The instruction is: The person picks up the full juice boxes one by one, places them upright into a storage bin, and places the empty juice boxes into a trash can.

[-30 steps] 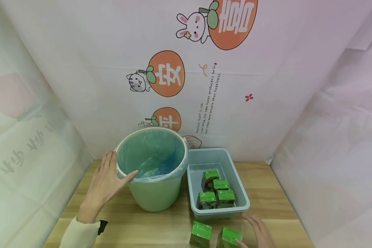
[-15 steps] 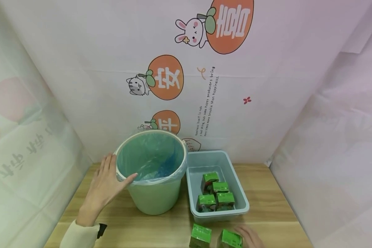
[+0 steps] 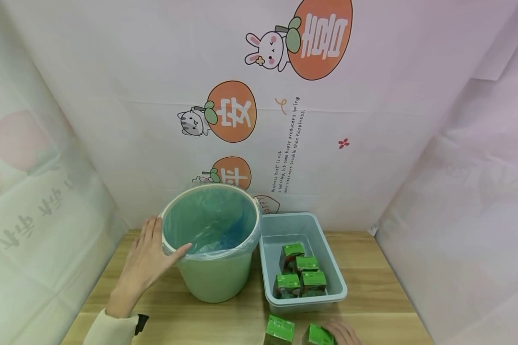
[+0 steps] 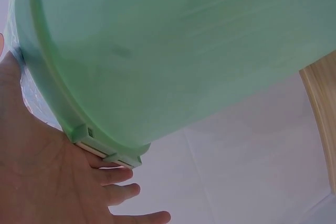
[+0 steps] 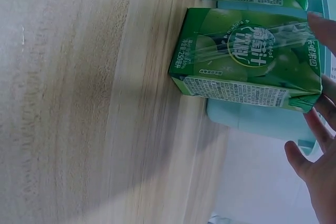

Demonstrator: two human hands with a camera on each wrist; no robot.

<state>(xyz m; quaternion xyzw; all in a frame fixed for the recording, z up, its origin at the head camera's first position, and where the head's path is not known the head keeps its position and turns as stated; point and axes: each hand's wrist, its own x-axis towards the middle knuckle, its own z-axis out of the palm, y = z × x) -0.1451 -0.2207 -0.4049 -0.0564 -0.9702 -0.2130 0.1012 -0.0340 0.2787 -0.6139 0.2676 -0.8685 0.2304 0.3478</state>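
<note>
My left hand (image 3: 144,258) rests against the rim of a green bin (image 3: 216,278) lined with a clear plastic bag (image 3: 211,215). Its fingers extend straight along the outside, and the thumb lies over the rim's front. In the left wrist view the fingers (image 4: 121,195) reach past the bin's rim lug. My right hand (image 3: 342,331) grips the top end of a green grape juice carton (image 5: 247,59), thumb on the near face and fingers beyond. This carton (image 3: 319,335) stands on the table at the lower frame edge. A second juice carton (image 3: 279,329) stands left of it.
A light blue basin (image 3: 341,287) behind the cartons holds several green cartons (image 3: 314,279) at its near end. It stands close beside the bin on the wooden table (image 3: 362,258). Printed white sheets (image 3: 155,57) enclose the back and both sides.
My right hand has moved left onto the juice carton's top. My left hand stays at the bin rim. The head view has tilted slightly upward, so everything sits lower in it.
</note>
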